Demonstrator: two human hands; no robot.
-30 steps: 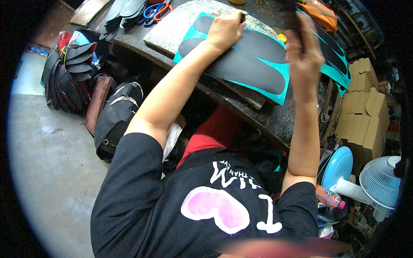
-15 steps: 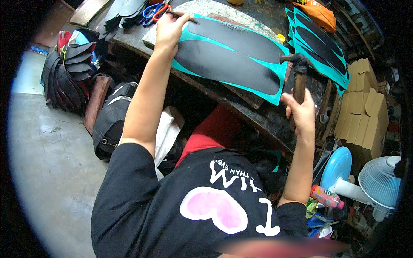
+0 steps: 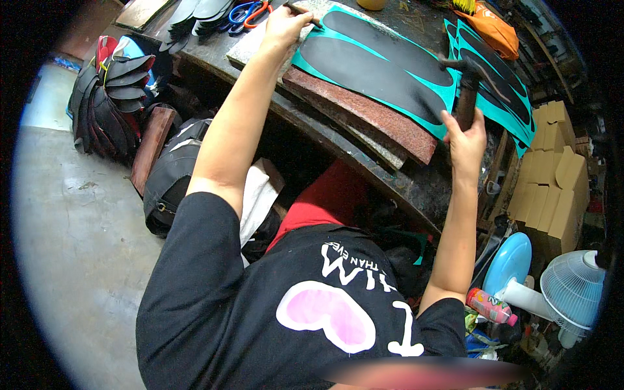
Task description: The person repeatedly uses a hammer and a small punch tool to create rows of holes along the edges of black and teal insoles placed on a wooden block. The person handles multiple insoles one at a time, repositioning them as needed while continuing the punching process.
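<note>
A teal sheet printed with long black sole shapes lies over stone slabs on the workbench. At the sheet's far left corner, my left hand is closed round a short dark rod, whose lower end comes down at the sheet's edge. I cannot tell whether its fingers also pinch the sheet. Beside the sheet's right end, my right hand grips the dark handle of a hammer. The hammer's head is above the sheet's right edge.
Red-brown slab under the sheet. More teal sheets lie right, below an orange bag. Blue- and red-handled scissors and stacked dark soles sit at the far left. Cardboard boxes and a fan stand right.
The teal sheet has shifted away from me and to the right, baring more of the red-brown slab. Both hands have moved slightly right, still holding rod and hammer.
</note>
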